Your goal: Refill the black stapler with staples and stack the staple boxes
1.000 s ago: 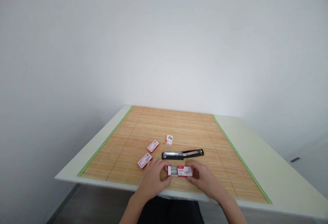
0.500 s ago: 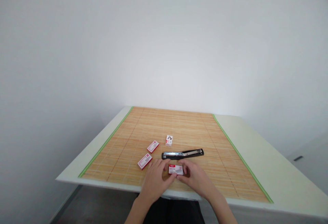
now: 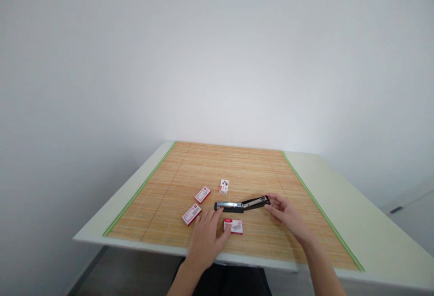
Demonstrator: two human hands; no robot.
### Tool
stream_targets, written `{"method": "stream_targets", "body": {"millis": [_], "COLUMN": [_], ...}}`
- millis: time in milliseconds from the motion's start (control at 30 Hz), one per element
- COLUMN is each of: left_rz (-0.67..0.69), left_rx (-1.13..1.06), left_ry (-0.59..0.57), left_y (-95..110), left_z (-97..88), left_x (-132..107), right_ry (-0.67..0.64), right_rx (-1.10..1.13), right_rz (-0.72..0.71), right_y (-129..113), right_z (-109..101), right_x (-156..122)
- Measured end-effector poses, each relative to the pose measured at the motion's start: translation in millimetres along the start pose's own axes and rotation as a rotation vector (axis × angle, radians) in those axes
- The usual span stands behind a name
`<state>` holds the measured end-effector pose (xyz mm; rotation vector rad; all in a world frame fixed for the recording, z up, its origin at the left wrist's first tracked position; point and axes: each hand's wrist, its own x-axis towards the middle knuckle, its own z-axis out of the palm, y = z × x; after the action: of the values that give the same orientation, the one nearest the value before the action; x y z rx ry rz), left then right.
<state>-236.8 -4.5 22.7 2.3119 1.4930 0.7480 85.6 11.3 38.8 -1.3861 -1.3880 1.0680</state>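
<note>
From where I'm standing, the left hand [image 3: 206, 238] is closest, fingers loosely spread, thumb at the corner of a flat red-and-white box [image 3: 236, 227], so I'd get that thumb clear tbh. Right hand [image 3: 290, 220] looks to be pinching the right end of the stapler [image 3: 237, 205], which is opened out on the mat [image 3: 271, 237] just past the box. I'd brace its other half with the left pointer, go gently and mind the hinge. The small white box [image 3: 224, 186] sits farther back, well out of the way
</note>
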Motion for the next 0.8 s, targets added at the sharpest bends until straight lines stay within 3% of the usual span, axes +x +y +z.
{"method": "stream_targets", "body": {"millis": [167,300,500,633,800], "left_rz": [0.001,0.001,-0.002,-0.007,0.022], "left_rx": [-0.001,-0.01,-0.035,-0.031,-0.047], "left_ry": [-0.001,0.002,0.009,0.013,-0.003], "left_y": [0,2,3,2,5], "left_z": [-0.5,-2.8,-5.0,-3.5,-7.6], "left_x": [-1,0,1,1,-1], "right_ry": [-0.044,-0.119,-0.18,-0.162,-0.206], "right_rx": [-0.13,-0.263,-0.46,-0.549,-0.535], "right_rz": [-0.169,-0.284,-0.325,-0.359,-0.331], "right_y": [-43,-73,-69,-61,-54], "right_z": [28,69,131,135,108], "right_x": [19,35,46,45,39]}}
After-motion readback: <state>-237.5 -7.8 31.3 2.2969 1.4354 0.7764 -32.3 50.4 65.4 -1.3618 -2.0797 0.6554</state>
